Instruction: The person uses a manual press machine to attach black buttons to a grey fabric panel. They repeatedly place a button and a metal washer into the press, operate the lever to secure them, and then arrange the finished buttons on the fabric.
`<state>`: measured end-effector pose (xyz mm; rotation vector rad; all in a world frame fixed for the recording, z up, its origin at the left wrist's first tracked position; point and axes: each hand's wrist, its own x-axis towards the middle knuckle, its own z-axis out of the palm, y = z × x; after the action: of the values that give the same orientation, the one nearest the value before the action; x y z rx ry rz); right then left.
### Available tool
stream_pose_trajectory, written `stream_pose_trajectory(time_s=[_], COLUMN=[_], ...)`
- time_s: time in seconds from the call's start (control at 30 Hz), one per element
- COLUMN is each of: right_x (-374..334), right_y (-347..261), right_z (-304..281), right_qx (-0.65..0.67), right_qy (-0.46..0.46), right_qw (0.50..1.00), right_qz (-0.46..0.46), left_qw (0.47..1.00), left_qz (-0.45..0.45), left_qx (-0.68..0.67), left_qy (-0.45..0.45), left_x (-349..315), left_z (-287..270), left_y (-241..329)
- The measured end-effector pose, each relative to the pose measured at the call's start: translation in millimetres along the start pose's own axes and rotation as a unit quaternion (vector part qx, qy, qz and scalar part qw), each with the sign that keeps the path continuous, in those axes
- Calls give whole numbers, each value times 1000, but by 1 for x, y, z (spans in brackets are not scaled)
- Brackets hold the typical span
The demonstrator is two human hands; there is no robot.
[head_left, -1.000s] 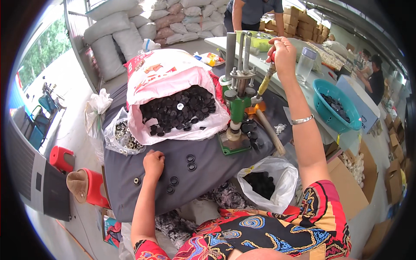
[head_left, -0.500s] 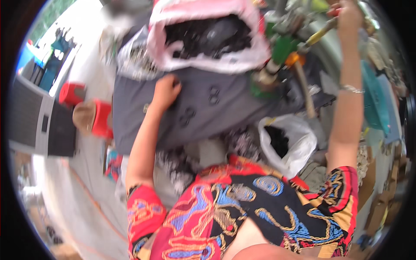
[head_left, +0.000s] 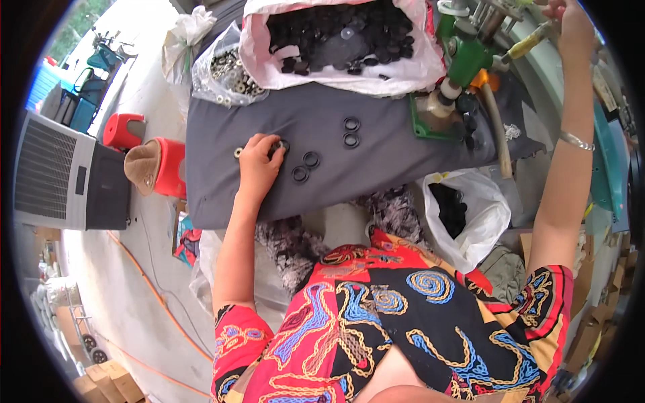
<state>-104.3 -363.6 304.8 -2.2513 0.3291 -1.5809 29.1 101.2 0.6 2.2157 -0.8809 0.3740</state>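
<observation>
- The left hand (head_left: 259,164) is over the grey-covered desk (head_left: 218,181), with thumb and fingers almost closed at a black ring (head_left: 285,145); I cannot tell if they grip it or only touch it.
- The right hand (head_left: 571,23) seems wrapped around the end of the press lever (head_left: 529,43), near the rim of the view.
- To handle the ring well, I would pinch it by its outer edge and keep it flat, so it does not roll away or push the black ring pair (head_left: 305,167) just beside it.
- The right hand should keep the lever steady, in my judgement, as long as the left fingers work near the green press (head_left: 467,64).
- Compared with half a second ago, the left fingers, which were loosely curled with no ring visible, are now at this ring.
- The view is sharper now. The near pair and the farther ring pair (head_left: 351,131) lie in the same arrangement, and the right hand stays at the lever.
</observation>
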Motion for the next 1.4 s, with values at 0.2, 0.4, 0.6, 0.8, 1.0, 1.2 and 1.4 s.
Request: stream_pose_trajectory(time_s=[0.2, 0.4, 0.6, 0.8, 1.0, 1.2, 1.4], right_x=[4, 9, -16, -143, -227, -222, -298], right_y=[47, 29, 49, 136, 215, 194, 98], right_z=[-3, 35, -24, -30, 4, -4, -80], right_qx=[318, 172, 112, -121, -200, -19, 176], right_qy=[-11, 34, 21, -151, -410, -301, -195], right_qw=[941, 982, 993, 974, 868, 886, 891], right_qz=[116, 68, 26, 116, 195, 352, 370], left_qw=[1000, 1000, 998, 1000, 987, 975, 963], left_qz=[8, -28, -21, -7, -88, -94, -115], left_qx=[-4, -6, -48, 10, -88, -146, -189], left_qy=[9, -2, -20, 18, 97, 136, 154], left_x=[0, -16, 3, -11, -21, -30, -36], left_z=[6, 4, 21, 6, 2, 1, -1], left_y=[5, -16, -12, 0, 8, 13, 11])
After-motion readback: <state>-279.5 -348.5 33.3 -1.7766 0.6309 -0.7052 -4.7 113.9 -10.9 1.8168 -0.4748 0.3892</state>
